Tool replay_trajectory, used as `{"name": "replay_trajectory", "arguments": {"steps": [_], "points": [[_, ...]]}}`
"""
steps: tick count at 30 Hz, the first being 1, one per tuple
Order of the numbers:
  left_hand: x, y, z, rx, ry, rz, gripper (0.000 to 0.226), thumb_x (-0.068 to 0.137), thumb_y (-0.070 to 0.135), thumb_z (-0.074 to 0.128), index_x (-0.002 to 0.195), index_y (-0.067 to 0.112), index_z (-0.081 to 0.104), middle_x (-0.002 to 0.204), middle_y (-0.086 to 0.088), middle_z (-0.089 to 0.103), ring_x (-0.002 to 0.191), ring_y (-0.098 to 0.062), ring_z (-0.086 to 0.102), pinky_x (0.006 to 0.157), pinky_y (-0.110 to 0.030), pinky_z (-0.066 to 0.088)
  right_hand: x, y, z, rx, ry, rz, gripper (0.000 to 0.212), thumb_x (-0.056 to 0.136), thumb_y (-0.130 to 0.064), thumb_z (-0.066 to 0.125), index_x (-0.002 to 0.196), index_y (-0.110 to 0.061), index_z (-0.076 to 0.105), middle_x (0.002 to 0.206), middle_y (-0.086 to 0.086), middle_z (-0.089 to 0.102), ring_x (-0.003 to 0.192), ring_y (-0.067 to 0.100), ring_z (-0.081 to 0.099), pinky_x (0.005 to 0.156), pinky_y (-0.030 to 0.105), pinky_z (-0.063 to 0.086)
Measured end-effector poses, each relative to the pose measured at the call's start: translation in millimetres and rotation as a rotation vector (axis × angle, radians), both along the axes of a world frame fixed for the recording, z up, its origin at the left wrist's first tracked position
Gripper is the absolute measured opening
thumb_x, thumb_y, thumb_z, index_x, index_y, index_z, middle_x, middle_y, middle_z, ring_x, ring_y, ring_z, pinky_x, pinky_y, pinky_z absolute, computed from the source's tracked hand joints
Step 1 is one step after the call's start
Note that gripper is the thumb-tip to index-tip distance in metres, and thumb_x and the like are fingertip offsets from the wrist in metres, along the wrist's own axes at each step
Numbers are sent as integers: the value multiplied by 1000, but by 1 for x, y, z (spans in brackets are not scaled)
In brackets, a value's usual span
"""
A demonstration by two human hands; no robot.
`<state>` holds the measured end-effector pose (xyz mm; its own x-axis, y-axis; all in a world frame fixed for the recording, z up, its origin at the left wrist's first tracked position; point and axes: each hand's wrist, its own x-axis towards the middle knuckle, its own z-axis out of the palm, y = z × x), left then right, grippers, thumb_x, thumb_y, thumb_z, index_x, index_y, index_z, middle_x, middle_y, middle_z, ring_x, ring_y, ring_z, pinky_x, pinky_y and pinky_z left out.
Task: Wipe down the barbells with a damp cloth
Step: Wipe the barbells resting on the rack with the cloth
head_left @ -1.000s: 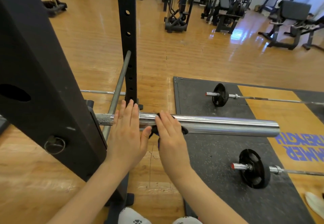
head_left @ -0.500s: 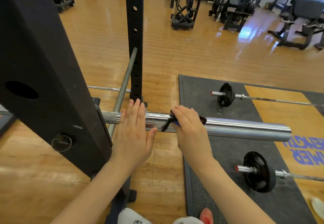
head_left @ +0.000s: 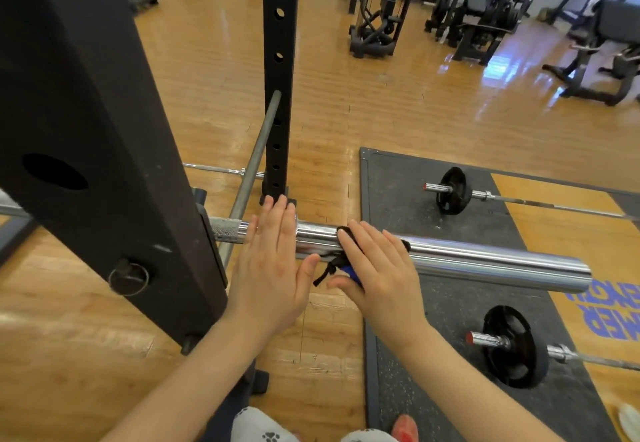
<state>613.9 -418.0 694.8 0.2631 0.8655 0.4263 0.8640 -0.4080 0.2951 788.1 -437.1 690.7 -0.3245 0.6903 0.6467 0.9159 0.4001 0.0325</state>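
Rack upright (head_left: 114, 151) blocks leftward; barbell sleeve (head_left: 485, 261) lies bare rightward.

We see little of the cloth (head_left: 332, 267): the right hand (head_left: 375, 265) covers most of it, leaving only dark scraps and a blue corner. At nine o'clock the rack post (head_left: 104, 151) hides the barbell (head_left: 485, 261) shaft. At three o'clock the frame edge cuts both floor barbells and the mat lettering (head_left: 609, 313).
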Motion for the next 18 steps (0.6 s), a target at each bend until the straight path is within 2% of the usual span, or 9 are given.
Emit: {"name": "replay_trajectory", "arguments": {"steps": [2, 5, 8, 11, 14, 15, 18], "points": [[1, 0, -1, 5, -20, 2, 74, 100, 51, 12, 142, -4, 36, 149, -20, 35, 143, -28, 21, 114, -45, 23, 3, 2, 1, 20, -11, 27, 56, 97, -49, 38, 122, -5, 62, 126, 14, 61, 119, 27, 54, 102, 40, 39], [2, 0, -1, 7, -38, 5, 72, 100, 51, 12, 142, -4, 35, 149, -19, 35, 143, -27, 19, 115, -43, 20, 0, 5, 0, 53, 39, 64, 36, 99, -30, 46, 122, -6, 59, 124, 14, 62, 117, 26, 55, 97, 40, 44], [0, 0, 0, 19, -36, -15, 70, 101, 49, 14, 141, -4, 36, 148, -20, 36, 143, -27, 20, 116, -40, 17, 15, 4, 1, 28, 16, 155, 30, 97, -18, 49, 124, -6, 56, 125, 14, 61, 119, 24, 52, 98, 39, 44], [-4, 1, 2, 45, 12, -35, 67, 102, 47, 14, 140, -4, 36, 147, -20, 38, 141, -29, 23, 115, -39, 15, 27, 2, 9, -4, 34, 106, 34, 99, -24, 44, 121, -4, 60, 121, 14, 64, 115, 25, 57, 93, 42, 48], [-5, 0, 4, 30, 36, -29, 68, 102, 48, 14, 141, -4, 36, 148, -20, 37, 141, -29, 24, 114, -39, 16, -3, 8, 18, -59, 106, 14, 53, 101, -41, 33, 113, -1, 66, 115, 13, 67, 108, 27, 63, 90, 41, 51], [-5, -1, 5, 17, 42, -27, 68, 102, 48, 14, 141, -3, 35, 149, -19, 36, 141, -29, 24, 114, -39, 16, -17, 9, 18, -72, 106, 15, 54, 101, -42, 32, 113, -2, 67, 115, 13, 67, 109, 27, 63, 91, 40, 49], [-8, -1, 7, 6, 59, -50, 61, 102, 41, 19, 143, -2, 32, 151, -17, 34, 143, -26, 21, 115, -37, 15, -26, 10, 12, -50, 69, 86, 38, 96, -31, 47, 115, -6, 67, 121, 12, 65, 114, 25, 60, 95, 40, 47]]}}
